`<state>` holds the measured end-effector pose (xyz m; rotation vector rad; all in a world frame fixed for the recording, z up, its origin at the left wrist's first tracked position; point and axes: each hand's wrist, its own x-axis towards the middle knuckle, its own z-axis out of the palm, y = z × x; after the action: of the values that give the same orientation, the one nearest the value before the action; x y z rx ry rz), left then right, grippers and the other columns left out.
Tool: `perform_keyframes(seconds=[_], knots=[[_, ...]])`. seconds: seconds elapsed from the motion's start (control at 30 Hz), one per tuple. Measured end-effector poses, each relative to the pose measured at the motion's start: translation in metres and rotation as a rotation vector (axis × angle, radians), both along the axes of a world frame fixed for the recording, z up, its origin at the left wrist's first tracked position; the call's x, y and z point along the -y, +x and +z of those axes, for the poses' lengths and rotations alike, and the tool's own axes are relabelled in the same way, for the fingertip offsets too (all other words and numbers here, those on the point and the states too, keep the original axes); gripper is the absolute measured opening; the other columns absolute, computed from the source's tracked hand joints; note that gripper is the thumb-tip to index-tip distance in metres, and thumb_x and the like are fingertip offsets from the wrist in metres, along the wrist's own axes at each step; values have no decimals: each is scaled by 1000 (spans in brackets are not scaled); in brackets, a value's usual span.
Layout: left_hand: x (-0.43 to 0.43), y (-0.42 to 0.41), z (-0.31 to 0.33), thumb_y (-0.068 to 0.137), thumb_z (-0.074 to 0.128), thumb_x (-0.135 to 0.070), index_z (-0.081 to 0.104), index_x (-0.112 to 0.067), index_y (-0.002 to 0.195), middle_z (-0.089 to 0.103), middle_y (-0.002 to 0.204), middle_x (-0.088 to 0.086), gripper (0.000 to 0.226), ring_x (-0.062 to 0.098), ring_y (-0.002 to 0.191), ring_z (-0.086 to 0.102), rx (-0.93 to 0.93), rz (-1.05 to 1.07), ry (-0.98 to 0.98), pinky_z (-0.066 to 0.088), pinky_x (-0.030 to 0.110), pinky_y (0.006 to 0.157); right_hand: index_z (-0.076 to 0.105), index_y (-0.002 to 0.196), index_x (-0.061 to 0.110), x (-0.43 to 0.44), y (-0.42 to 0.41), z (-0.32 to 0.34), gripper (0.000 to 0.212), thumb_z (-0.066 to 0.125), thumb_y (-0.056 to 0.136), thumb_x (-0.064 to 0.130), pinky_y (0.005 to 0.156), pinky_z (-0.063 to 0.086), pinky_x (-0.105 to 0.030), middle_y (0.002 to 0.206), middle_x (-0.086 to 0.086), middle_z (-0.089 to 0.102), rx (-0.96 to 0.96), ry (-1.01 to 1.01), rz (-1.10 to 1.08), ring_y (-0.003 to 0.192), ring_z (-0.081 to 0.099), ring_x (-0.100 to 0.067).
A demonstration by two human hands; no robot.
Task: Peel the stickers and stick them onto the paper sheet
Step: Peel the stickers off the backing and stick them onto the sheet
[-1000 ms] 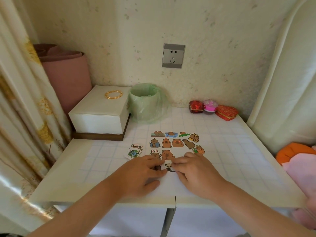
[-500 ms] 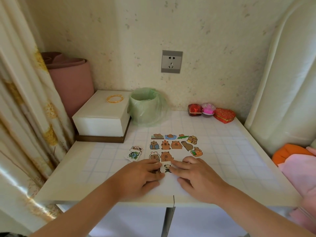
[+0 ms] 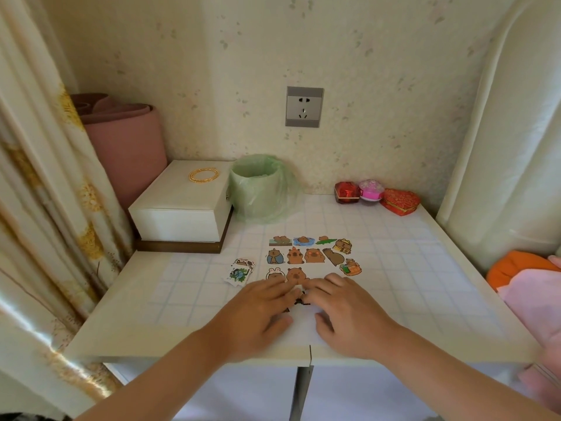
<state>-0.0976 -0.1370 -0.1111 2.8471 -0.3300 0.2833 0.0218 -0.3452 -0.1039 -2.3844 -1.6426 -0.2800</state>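
A white paper sheet (image 3: 302,329) lies on the table near its front edge. Several capybara stickers (image 3: 305,255) are stuck in rows across its far part. My left hand (image 3: 261,308) and my right hand (image 3: 343,311) rest flat on the sheet, fingertips meeting. Under and between those fingertips lies a panda sticker (image 3: 299,300), mostly hidden, with only a dark sliver showing. A small pile of loose stickers (image 3: 239,271) sits on the table just left of the sheet.
A white box (image 3: 182,208) with a gold bangle on top stands at the back left. Beside it is a small bin lined with a green bag (image 3: 261,189). Red and pink trinket boxes (image 3: 376,196) line the back wall. Curtain hangs left, bedding lies right.
My fingertips have closed in over the panda sticker, which showed plainly before. The view has drawn back a little, so the hands sit lower in frame.
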Motion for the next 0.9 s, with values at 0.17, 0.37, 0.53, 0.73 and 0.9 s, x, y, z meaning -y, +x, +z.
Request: perform_keyframes(seconds=[0.17,0.37,0.53,0.73,0.9], knots=[[4,-3,-1,103,16,-55,2,-30,158,-10,163,-15,62,1,148,-17,-145,19,133,-19,22,114,68,109,28,3,5,1,33,45,85,34,87,47,-36,118,14,66,72,-1,-36,98,56,-15],[7,0,3,99,28,-56,29,-25,155,22,163,-6,64,12,151,16,-65,43,130,10,34,123,74,107,32,5,24,-2,31,50,87,36,82,45,-26,113,19,67,-61,85,-176,97,58,-14],[13,3,9,96,37,-58,38,-38,146,44,149,-2,54,18,135,41,-13,23,180,39,36,104,76,107,33,-21,23,8,19,62,93,38,86,48,-31,113,14,64,-392,134,-369,107,58,-10],[14,10,7,98,32,-61,37,-42,147,44,150,4,53,24,134,45,-22,29,205,46,43,99,76,83,40,-39,28,10,8,73,81,47,71,51,-26,87,20,69,-605,160,-562,84,64,-2],[13,9,6,98,28,-64,38,-39,148,41,152,6,57,25,138,39,-39,25,243,41,45,103,76,78,42,-40,34,14,5,74,82,44,64,45,-24,80,25,71,-626,117,-567,79,63,2]])
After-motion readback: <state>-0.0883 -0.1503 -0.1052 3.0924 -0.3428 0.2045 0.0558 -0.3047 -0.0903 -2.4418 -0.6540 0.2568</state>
